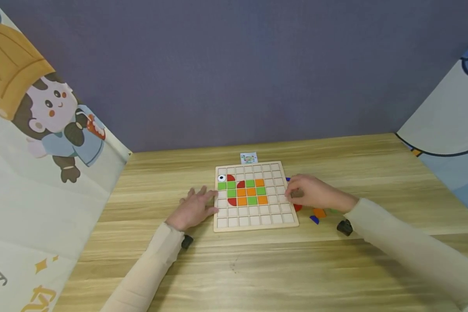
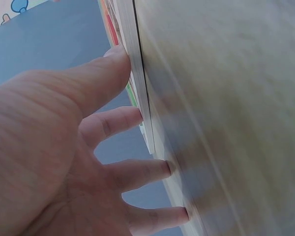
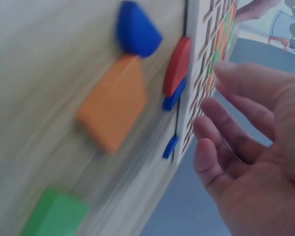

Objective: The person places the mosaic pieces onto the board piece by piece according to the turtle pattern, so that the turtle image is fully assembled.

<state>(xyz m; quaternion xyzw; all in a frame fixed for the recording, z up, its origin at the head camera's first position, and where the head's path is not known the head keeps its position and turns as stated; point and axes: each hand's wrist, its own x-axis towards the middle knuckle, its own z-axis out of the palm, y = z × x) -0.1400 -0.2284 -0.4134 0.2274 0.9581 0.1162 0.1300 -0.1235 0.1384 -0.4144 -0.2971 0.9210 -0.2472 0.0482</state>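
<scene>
A square wooden grid board [image 1: 259, 220] lies on the table with green, orange and red tiles forming a figure, plus a white eye tile [image 1: 222, 178]. My left hand [image 1: 193, 209] is spread at the board's left side; its thumb and index fingertip touch the edge, the other fingers straight. My right hand [image 1: 311, 191] hovers at the board's right edge, fingers bent and thumb tip close to the index finger. I cannot tell whether a small piece is between them. Under and beside it lie an orange tile [image 3: 115, 105], a blue piece [image 3: 136, 30] and a red piece [image 3: 178, 66].
A small picture card [image 1: 248, 158] lies just behind the board. A green tile [image 3: 56, 214] and more blue pieces [image 3: 170, 147] are scattered at its right. A dark panel [image 1: 257, 78] closes off the table's back, with printed sheets [image 1: 19, 182] at both sides.
</scene>
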